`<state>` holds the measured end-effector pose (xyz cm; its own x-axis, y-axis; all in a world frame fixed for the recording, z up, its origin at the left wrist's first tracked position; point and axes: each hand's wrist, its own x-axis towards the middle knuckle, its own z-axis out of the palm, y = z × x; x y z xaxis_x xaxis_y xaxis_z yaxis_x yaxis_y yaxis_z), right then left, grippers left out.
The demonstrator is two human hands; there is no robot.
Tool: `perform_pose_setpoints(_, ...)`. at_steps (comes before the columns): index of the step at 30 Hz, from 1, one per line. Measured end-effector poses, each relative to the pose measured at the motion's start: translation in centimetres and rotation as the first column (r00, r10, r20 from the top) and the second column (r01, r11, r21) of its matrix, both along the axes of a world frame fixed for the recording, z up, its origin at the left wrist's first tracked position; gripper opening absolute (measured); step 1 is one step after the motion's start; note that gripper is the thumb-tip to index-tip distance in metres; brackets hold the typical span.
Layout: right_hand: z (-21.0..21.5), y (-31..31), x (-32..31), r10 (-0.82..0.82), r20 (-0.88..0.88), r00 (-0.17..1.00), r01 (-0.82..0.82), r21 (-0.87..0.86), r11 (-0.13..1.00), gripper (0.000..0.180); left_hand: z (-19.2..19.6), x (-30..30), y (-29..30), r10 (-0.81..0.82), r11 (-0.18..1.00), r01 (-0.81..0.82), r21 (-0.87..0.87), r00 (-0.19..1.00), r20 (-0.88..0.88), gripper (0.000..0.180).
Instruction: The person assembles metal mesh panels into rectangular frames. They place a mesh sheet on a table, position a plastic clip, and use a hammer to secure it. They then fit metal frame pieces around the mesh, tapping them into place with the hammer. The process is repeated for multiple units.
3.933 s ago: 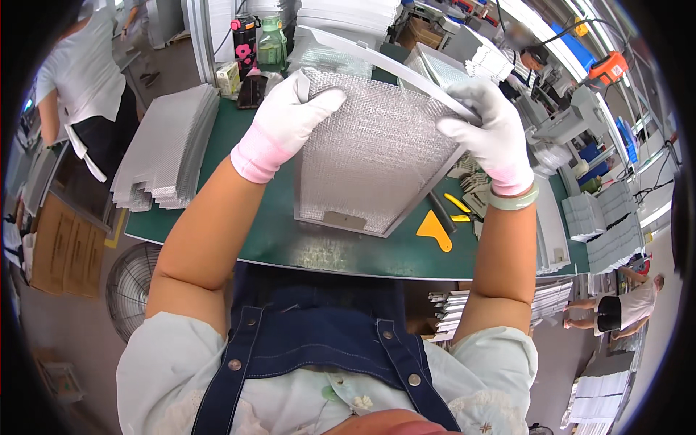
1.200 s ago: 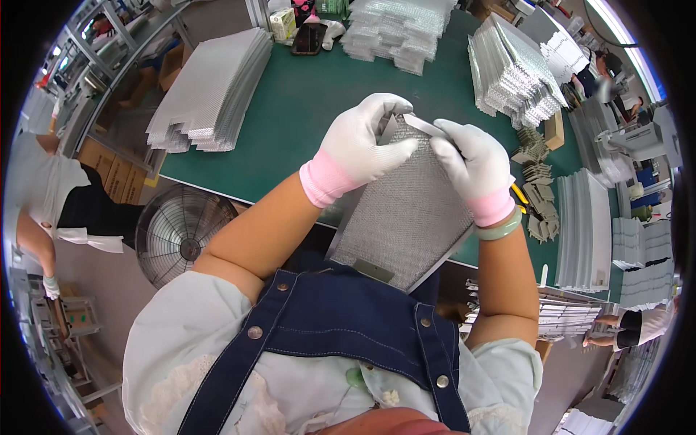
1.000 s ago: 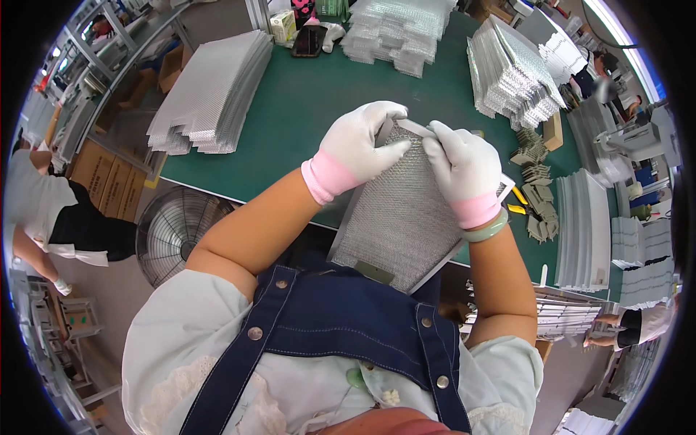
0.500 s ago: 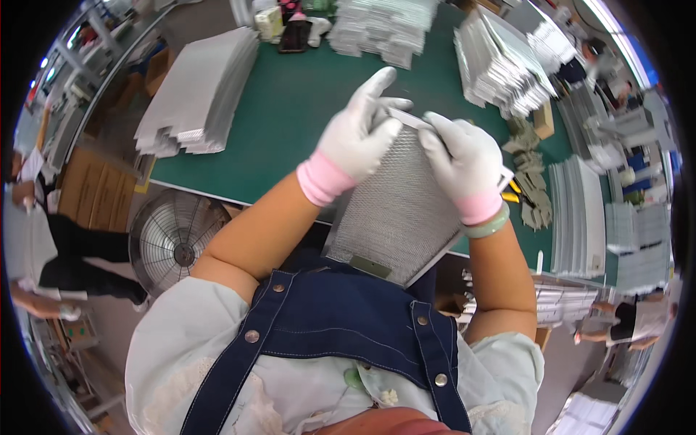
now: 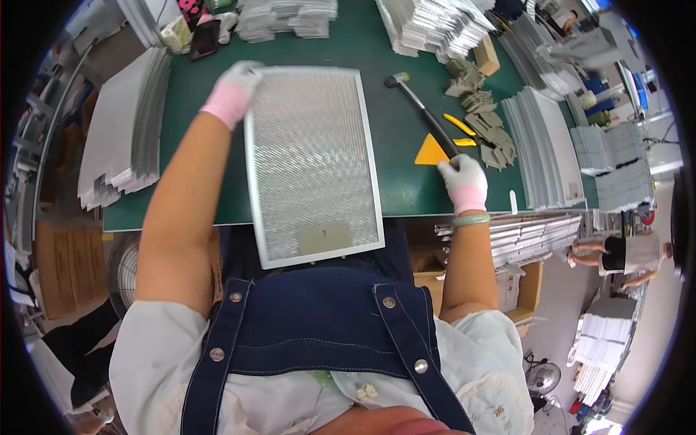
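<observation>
A silvery mesh filter panel (image 5: 312,159) with a pale metal frame lies at the table's front, its near end overhanging the edge. My left hand (image 5: 235,94), in a white glove with a pink cuff, grips the panel's far left corner; its fingertips are slightly blurred. To the right, my gloved right hand (image 5: 464,181) closes round the lower end of a black-handled hammer (image 5: 435,127), whose head points away from me on the table. Beside the handle are a yellow triangular scraper (image 5: 431,151) and yellow-handled pliers (image 5: 461,126).
Stacked white panels (image 5: 127,119) stand at left. Folded silvery mesh sheets (image 5: 435,25) are piled at the back. Grey-green clips (image 5: 489,134) and a wooden block (image 5: 486,56) lie at right, near upright frame strips (image 5: 540,145). A dark phone (image 5: 205,40) is at back left.
Both hands were together at the panel's far edge. The panel now lies flatter on the table with my left hand on its corner, and my right hand has moved right onto the hammer.
</observation>
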<state>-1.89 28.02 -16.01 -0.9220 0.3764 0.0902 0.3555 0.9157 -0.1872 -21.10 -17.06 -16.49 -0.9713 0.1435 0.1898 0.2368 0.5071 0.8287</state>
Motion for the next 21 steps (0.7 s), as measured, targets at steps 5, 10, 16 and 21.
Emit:
perform_pose_setpoints(5,-1.4,1.3,-0.1,0.079,0.056,0.995,-0.064,-0.233,0.970,0.054,-3.7,2.5,2.8,0.098,0.991,-0.110,0.074,0.985,0.142,0.060)
perform_pose_setpoints(10,-0.8,1.7,-0.6,0.055,0.111,0.992,-0.007,-0.387,0.922,0.047,-4.2,3.9,2.2,0.018,0.962,-0.066,0.266,0.983,0.181,0.065)
perform_pose_setpoints(16,-1.9,0.5,-1.2,0.007,-0.050,0.999,-0.018,-0.237,0.971,0.051,-3.2,3.9,2.1,-0.041,0.955,-0.036,0.294,0.967,0.252,0.067)
perform_pose_setpoints(21,-0.1,-2.0,-0.7,0.007,0.161,0.987,0.117,-0.748,0.654,0.035,-4.8,3.5,1.8,-0.005,0.964,-0.060,0.258,0.970,0.243,0.066)
